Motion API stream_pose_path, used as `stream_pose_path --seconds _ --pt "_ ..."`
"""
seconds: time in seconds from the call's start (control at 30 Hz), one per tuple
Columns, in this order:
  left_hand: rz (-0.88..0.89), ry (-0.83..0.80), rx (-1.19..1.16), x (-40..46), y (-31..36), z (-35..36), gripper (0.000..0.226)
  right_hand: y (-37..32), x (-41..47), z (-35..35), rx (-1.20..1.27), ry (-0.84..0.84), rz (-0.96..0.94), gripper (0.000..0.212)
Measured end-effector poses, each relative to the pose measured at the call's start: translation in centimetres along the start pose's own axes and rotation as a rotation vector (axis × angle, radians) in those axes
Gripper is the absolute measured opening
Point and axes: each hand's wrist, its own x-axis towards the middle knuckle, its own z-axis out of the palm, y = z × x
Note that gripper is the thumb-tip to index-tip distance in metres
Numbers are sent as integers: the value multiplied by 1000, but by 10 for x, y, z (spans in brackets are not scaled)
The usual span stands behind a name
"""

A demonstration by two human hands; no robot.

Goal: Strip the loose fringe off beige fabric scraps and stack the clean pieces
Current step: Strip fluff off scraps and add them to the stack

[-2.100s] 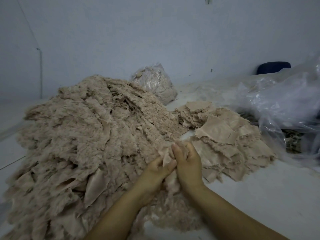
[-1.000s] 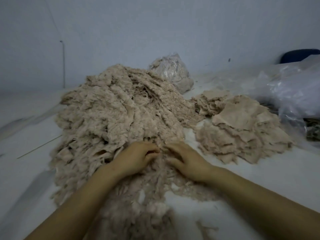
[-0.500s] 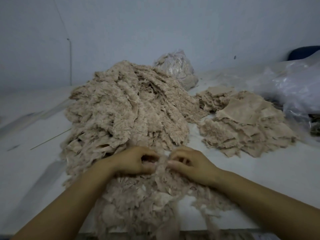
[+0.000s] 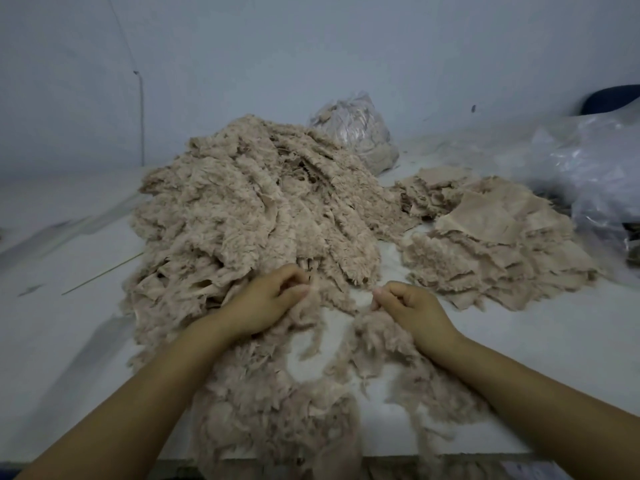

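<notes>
A big heap of fringed beige scraps covers the middle of the white table. To its right lies a flatter stack of clean beige pieces. My left hand pinches a fringed scrap at the heap's near edge. My right hand pinches a clump of loose fringe, a short gap away from the left hand. Torn fringe spreads below both hands to the table's front edge.
A tied plastic bag of beige scraps stands behind the heap. Crumpled clear plastic sheeting fills the far right, with a dark blue object behind it. A wall closes off the back.
My hands were together on one scrap half a second ago. They have pulled apart, the right hand going right with torn fringe. The view has tipped down toward the table's front edge.
</notes>
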Motion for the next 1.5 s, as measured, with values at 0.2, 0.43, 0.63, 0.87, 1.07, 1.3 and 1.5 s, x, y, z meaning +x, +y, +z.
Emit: stream_pose_path --seconds 0.2,0.43,0.63,0.87,1.07,1.3,1.5 --pt "77 -122 -164 -4 36 43 71 -21 4 6 540 136 196 29" --pt "-235 136 -914 13 57 54 38 -23 -10 -5 482 -89 186 43" --pt "-445 163 -1153 9 42 40 35 -24 -11 -10 659 80 318 16" --pt "-274 -192 -1033 3 55 56 44 -30 -11 -3 592 52 184 16" --pt "-434 105 -1392 13 63 52 8 -27 -11 -12 663 61 251 10" --pt "-390 106 -1270 11 66 54 30 -28 -12 -11 555 64 223 18" --pt "-382 368 -1108 17 61 62 12 -33 -7 -10 685 160 331 20"
